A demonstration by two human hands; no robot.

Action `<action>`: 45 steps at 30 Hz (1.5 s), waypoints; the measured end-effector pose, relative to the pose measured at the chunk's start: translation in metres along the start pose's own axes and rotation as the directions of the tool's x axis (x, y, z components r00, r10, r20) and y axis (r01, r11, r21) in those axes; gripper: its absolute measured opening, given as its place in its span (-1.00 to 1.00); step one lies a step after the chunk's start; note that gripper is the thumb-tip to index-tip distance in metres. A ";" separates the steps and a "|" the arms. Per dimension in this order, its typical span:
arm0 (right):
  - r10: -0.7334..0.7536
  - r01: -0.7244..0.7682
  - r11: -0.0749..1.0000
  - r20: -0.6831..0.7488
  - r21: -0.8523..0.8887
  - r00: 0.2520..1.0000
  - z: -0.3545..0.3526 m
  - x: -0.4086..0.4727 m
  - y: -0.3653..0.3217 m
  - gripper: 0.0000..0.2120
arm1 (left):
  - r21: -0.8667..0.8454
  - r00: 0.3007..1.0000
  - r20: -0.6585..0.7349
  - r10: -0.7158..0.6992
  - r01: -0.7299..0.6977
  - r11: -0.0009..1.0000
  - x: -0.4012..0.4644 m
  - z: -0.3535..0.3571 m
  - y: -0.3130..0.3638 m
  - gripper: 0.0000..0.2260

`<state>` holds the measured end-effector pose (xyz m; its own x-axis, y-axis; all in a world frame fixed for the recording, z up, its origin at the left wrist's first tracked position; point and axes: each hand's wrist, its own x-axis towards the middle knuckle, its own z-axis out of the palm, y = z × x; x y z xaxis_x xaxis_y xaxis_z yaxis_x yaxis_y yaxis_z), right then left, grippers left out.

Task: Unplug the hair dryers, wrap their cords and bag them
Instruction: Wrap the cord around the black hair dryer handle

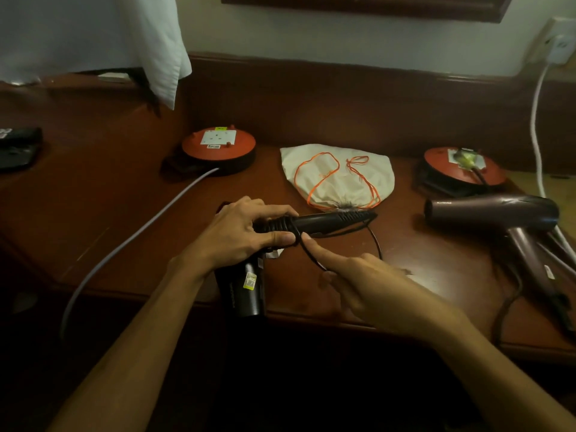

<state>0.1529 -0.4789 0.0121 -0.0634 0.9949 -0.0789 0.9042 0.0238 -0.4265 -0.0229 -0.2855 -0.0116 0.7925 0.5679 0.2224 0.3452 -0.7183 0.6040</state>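
From the head camera, the left hand curls its grip round the handle of a dark hair dryer, fingers and thumb closed over the turns of black cord already wound there, with the dryer's barrel pointing down over the front edge of the brown table and a yellow sticker showing on it. The right hand is just beside it — index finger stretched out along a loose loop of the cord, the other fingers folded under, so the cord seems pinched between finger and thumb, though the thumb side is hidden. A further length of the cord arcs away to the right across the table. Behind the hands lies a cream drawstring bag with orange strings, flat on the table, its gathered mouth toward the handle tip. A second hair dryer lies at the right, well apart from the first, its cord running up to the right orange cable reel, where a plug sits in the socket. The left orange cable reel has an empty socket and a grey cable leading off toward the front left. A white cable hangs from a wall socket at the far right, and a white cloth hangs at the upper left.
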 end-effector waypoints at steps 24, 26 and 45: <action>0.042 -0.043 0.999 -0.319 0.003 0.947 0.050 0.028 0.056 -0.75 | -0.102 0.999 -0.034 -0.036 0.032 0.994 0.002 0.001 -0.001 -0.71; 0.036 -0.068 0.994 -0.321 -0.090 0.946 0.044 0.041 0.059 -0.70 | -0.097 0.999 -0.025 -0.034 0.032 0.995 0.003 0.002 0.000 -0.71; -0.015 0.048 0.990 -0.246 0.129 0.969 -0.027 0.105 0.049 -0.62 | 0.162 0.998 0.043 -0.042 0.034 0.986 -0.004 0.003 0.010 -0.40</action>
<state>0.2020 -0.3706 0.0068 0.0292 0.9881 0.1513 0.8380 0.0584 -0.5426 -0.0215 -0.2959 -0.0085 0.7983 0.5796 0.1637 0.4490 -0.7539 0.4796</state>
